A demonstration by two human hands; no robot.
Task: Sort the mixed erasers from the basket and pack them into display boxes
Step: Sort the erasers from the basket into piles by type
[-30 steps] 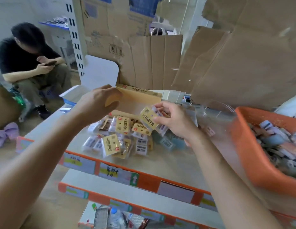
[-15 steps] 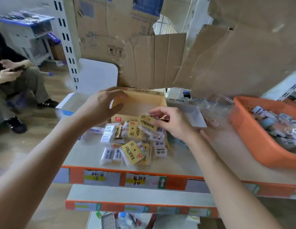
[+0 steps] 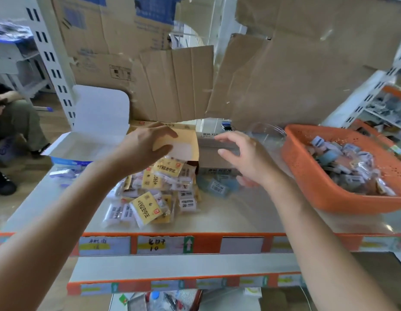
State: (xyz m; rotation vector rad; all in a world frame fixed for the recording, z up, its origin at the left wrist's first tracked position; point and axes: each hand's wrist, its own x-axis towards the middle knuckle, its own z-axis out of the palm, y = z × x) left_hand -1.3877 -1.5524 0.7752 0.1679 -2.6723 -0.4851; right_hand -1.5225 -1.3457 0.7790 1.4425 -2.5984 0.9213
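Flattened cardboard [image 3: 179, 86] behind shelf [image 3: 239, 212]; seated person [image 3: 13, 122] (leftward).

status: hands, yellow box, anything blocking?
Left hand gripping yellow display box. Right hand open, empty. Eraser pile directly under box; orange basket right.

A single head-worn wide-angle camera looks forward and down from close above the bench [image 3: 239, 218], both forearms reaching in from the frame's lower edge.

Bright, even, diffuse light fills the scene with only faint shadows, a pale sheen lies on the desk [image 3: 251, 212], motion blur softens both hands and the packets, and the wide lens bends the frame edges.
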